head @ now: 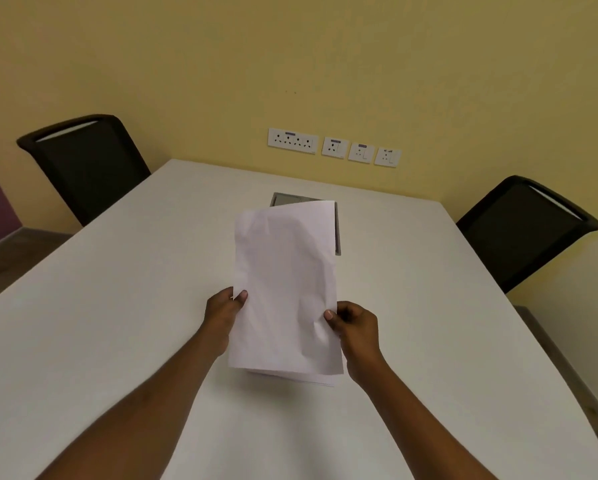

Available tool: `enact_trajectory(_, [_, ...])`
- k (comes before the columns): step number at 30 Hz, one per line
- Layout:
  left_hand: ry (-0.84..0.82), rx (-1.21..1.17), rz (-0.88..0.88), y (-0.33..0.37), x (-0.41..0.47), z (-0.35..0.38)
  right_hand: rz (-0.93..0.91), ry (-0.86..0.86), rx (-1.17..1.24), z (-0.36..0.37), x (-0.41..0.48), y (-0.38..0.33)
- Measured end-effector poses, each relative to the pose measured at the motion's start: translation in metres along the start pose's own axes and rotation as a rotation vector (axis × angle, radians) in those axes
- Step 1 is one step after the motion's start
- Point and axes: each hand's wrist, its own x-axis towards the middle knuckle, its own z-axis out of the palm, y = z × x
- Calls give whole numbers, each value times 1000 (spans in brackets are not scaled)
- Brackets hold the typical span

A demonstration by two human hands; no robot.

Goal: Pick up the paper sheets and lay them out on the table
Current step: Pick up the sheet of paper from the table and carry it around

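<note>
A stack of white paper sheets (285,289) is held up above the white table (117,306) in the middle of the view. The top sheet is creased and its far end curls. My left hand (221,315) pinches the stack's left edge with the thumb on top. My right hand (354,329) grips the right edge, thumb on the front. Lower edges of other sheets show beneath the top one near the bottom. How many sheets are in the stack I cannot tell.
A grey hatch (337,237) set in the table is mostly hidden behind the paper. Black chairs stand at the far left (86,164) and the right (522,226). Wall sockets (334,147) sit on the yellow wall behind.
</note>
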Motion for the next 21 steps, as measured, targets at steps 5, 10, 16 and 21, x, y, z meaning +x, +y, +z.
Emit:
enact_trajectory(5, [32,-99,85,43,-55,-41,-21,-48,22,8,-39,-42])
enact_trajectory(10, [54,-124,112,82,-117,-104,-60,-90,-17,32,-87,-90])
enact_trajectory(16, [81,-144,185,108,-196,-196,-119,-124,6,81,-174,-135])
enact_trajectory(21, [74,-115,258,109,-262,-299,-179,-111,-32,131,-272,-147])
